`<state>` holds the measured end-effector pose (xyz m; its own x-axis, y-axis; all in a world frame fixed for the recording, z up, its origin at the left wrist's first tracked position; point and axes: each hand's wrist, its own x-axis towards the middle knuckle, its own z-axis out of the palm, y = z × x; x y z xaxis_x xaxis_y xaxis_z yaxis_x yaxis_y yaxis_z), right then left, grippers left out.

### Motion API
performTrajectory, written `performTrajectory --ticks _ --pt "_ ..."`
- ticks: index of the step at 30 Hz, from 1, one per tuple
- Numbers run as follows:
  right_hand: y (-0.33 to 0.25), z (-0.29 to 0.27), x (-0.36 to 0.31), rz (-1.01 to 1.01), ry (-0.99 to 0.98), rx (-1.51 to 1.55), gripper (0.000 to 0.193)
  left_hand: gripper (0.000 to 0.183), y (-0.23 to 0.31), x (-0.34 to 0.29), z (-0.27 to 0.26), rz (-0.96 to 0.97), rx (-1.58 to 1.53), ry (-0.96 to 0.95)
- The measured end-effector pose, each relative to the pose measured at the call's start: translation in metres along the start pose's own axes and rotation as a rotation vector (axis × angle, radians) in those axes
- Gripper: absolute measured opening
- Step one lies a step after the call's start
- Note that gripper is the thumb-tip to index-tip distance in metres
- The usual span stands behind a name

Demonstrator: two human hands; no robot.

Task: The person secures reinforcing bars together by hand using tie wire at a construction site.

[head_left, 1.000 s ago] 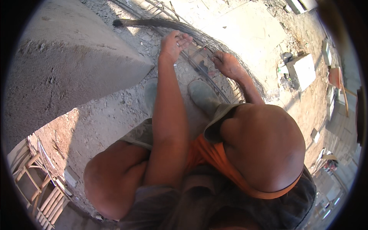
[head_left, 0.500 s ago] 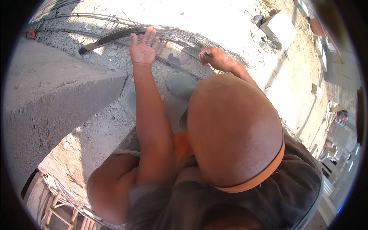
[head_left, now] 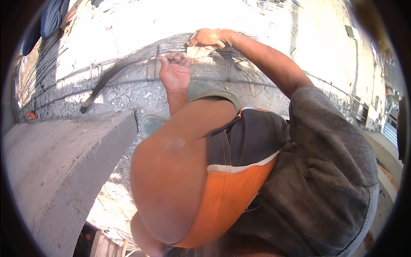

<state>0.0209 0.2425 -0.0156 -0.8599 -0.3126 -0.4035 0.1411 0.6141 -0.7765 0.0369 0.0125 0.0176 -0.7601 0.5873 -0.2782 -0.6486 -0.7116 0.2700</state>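
Note:
A long bundle of thin dark steel wire [head_left: 124, 64] arches over a rebar frame [head_left: 128, 81] on the rubble ground, its dark bound end lying at the left. My left hand [head_left: 175, 75] is palm up just below the bundle, fingers half bent and thumb apart, with nothing seen on the palm. Touching or almost touching its fingertips, my right hand [head_left: 207, 39] reaches in from the right over the wires. Its fingers are bent together in a pinch; glare hides what is between them. A thin line seems to run between both hands' fingertips.
A concrete block or beam [head_left: 72, 150] with a sharp edge fills the left side. Below the bundle, the rebar frame stretches left to right past my boots [head_left: 154, 124]. Someone's dark blue trouser leg [head_left: 52, 21] shows at the upper left. An orange object [head_left: 31, 116] lies beyond the concrete.
My right hand has come left over the wires to meet my left hand. The left fingers, stretched out before, are now bent. My view has shifted, and a trouser leg has appeared upper left.

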Motion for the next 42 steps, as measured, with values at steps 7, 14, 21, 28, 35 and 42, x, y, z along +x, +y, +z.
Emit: performTrajectory --ticks 7,14,21,28,35,42 --pt "-0.072 -0.008 -0.013 0.392 -0.034 0.526 0.028 0.041 0.047 -0.016 0.044 0.013 -0.136 -0.324" --pt "-0.063 0.004 -0.026 0.249 0.099 0.248 0.034 0.046 0.110 -0.025 0.100 0.139 -0.315 -0.613" --pt "-0.031 0.005 -0.017 0.190 -0.017 0.386 0.030 0.029 0.169 -0.048 0.150 0.393 -0.343 -0.631" --pt "-0.063 -0.002 -0.061 0.116 0.034 0.613 0.034 0.027 0.144 -0.027 0.158 0.445 -0.298 -0.381" --pt "-0.228 -0.018 -0.145 -0.333 0.242 -0.265 0.027 0.040 0.093 0.005 0.136 0.337 -0.014 -0.185" --pt "-0.284 -0.050 -0.093 -0.378 0.828 -0.777 0.037 0.054 0.078 0.017 0.130 0.277 0.144 -0.035"
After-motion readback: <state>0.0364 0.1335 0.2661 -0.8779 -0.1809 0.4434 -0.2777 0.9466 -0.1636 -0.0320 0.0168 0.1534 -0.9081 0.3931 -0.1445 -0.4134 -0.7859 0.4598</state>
